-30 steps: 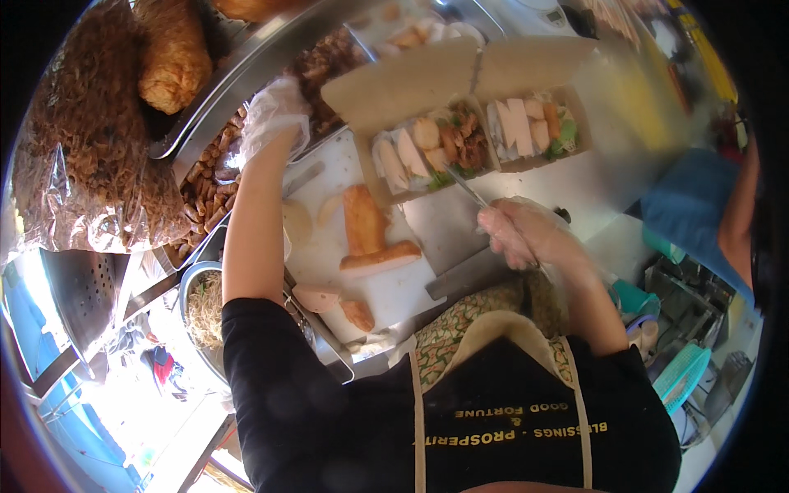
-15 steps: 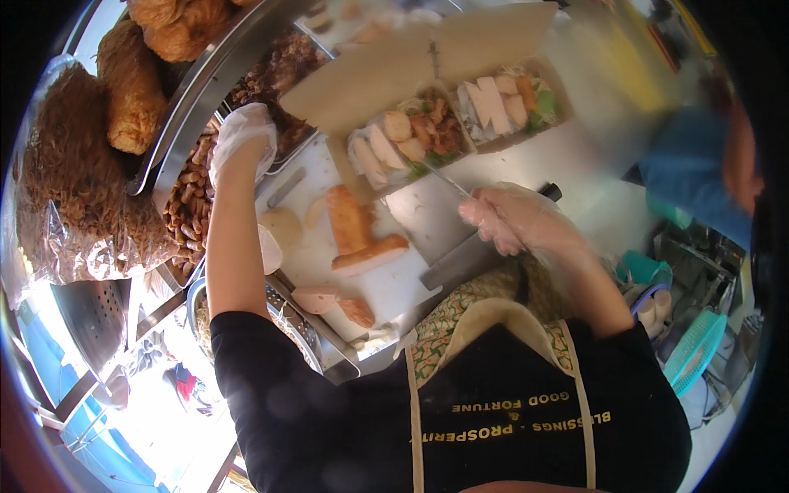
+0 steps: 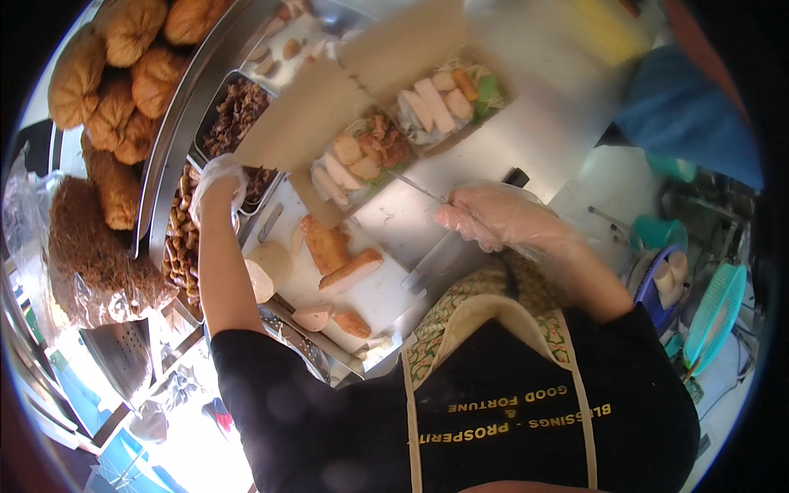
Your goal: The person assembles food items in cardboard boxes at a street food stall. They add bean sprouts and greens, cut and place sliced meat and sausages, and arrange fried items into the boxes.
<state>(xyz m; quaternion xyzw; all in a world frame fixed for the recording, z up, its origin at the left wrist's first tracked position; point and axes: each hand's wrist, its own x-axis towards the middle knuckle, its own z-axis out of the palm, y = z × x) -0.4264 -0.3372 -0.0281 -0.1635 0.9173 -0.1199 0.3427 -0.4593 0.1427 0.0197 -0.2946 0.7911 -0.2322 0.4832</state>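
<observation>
My left hand (image 3: 219, 191), in a clear plastic glove, is at the edge of a metal tray of dark chopped meat (image 3: 237, 115). Its fingers are mostly hidden. My right hand (image 3: 493, 215), also gloved, is closed round a thin metal utensil (image 3: 417, 187) whose tip reaches an open paper box (image 3: 330, 215). Pale slices, browned pieces and shredded strands lie in that box. A second open box (image 3: 456, 141) beside it has similar slices with green leaves. Under my right hand a wide blade (image 3: 436, 261) lies on the counter.
A white cutting board (image 3: 353, 300) bears browned loaf pieces (image 3: 349, 271) and a pale round chunk (image 3: 269, 267). At left are brown nuggets (image 3: 181, 246), a bagged dark shredded mass (image 3: 94, 238) and large fried rolls (image 3: 131, 33). A blue-clad person (image 3: 686, 115) stands at right, near a teal basket (image 3: 715, 316).
The whole view has shifted, so the boxes, trays and board appear lower and further left. Both hands keep roughly the same places relative to the tray and boxes.
</observation>
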